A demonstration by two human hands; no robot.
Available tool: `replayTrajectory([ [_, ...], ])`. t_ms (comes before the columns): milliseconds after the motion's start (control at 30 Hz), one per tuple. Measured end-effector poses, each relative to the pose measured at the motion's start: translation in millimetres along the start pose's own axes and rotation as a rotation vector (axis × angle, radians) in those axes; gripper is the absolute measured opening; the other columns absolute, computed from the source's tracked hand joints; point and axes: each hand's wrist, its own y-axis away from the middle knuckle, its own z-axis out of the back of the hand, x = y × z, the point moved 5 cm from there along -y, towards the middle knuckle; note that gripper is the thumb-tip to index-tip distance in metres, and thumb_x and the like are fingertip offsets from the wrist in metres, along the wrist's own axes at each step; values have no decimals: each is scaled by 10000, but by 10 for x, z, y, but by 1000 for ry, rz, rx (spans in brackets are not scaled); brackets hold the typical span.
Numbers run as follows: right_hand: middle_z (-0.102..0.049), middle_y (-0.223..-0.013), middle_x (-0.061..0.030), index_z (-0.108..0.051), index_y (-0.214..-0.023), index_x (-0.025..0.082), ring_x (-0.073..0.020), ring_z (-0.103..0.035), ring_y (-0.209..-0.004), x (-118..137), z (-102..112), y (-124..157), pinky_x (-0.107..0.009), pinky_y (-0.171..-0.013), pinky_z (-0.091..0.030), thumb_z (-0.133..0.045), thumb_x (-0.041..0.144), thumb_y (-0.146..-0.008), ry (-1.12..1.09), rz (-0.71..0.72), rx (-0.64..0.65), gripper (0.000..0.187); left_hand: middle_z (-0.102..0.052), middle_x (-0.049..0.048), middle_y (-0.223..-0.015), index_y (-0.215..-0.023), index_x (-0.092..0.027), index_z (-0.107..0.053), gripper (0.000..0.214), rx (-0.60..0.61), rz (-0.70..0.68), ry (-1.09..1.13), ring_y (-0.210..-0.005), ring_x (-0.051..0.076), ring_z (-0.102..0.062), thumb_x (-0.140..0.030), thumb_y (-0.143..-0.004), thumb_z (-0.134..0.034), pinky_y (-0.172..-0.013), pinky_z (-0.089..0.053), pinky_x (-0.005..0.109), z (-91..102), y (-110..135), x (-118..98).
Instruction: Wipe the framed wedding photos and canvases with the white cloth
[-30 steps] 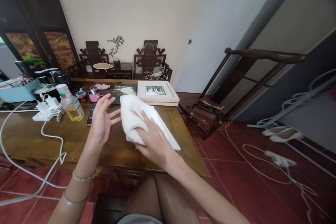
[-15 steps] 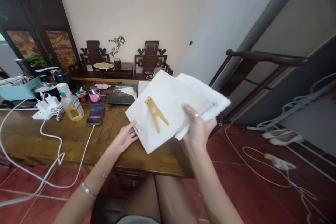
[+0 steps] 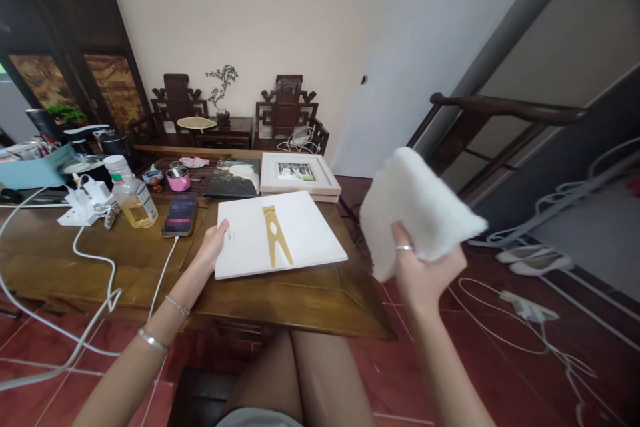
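A white board [image 3: 313, 233], like a thin book or canvas, bears a tan long-legged animal figure [image 3: 274, 233]. My left hand [image 3: 214, 243] grips its left edge, thumb on top and the other fingers hidden beneath. The board lies low over the wooden table [image 3: 320, 300]; whether it rests fully on it I cannot tell. Off the table's right edge, my right hand [image 3: 425, 273] holds a folded white cloth [image 3: 415, 207], fluffy like a towel, in the air. The thumb presses on the cloth's near face.
Behind the board sit a framed photo [image 3: 297, 172] and a dark picture panel [image 3: 233, 177]. To the left are a phone [image 3: 180, 213] on a white cable, a pink cup [image 3: 178, 179], a bottle of yellow liquid [image 3: 133, 197] and a power strip [image 3: 83, 210]. A dark wooden chair [image 3: 500, 110] stands right.
My right hand has carried the cloth off the board, to the right. The board has turned and come down toward the table with my left hand, and the framed photo now shows behind it.
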Motion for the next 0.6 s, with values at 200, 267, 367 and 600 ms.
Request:
replayTrajectory([
  [200, -581, -1332, -92, -670, -787, 218, -320, -419, -1327, 163, -324, 374, -602, -1122, -255, -462, 18, -632, 337, 722, 917, 327, -658, 46, -531, -699, -113, -627, 212, 46, -13, -78, -422, 152, -596, -250, -860, -615, -456, -453, 220, -44, -153, 33],
  [267, -517, -1395, -102, -687, -863, 202, -320, -348, -1370, 193, -436, 541, -667, -1132, -114, -439, -15, -618, 373, 862, 1029, 411, -655, 49, -528, -686, -112, -620, 236, 62, -1, -111, -431, 150, -597, -233, -883, -574, -461, -454, 220, -56, -179, 46],
  [367, -496, -1406, -129, -701, -921, 177, -349, -319, -1376, 151, -597, 726, -722, -1098, -69, -440, -39, -605, 418, 916, 1132, 463, -658, 49, -536, -684, -111, -613, 256, 65, 5, -173, -452, 148, -602, -229, -899, -540, -470, -455, 218, -52, -205, 70],
  [600, -456, -1436, -158, -698, -1016, 129, -357, -276, -1392, -59, -767, 870, -662, -1088, -243, -421, -73, -560, 381, 803, 1240, 570, -706, 75, -641, -727, -109, -631, 274, 68, -12, -287, -593, 194, -666, -366, -822, -637, -550, -499, 259, -45, -286, 87],
])
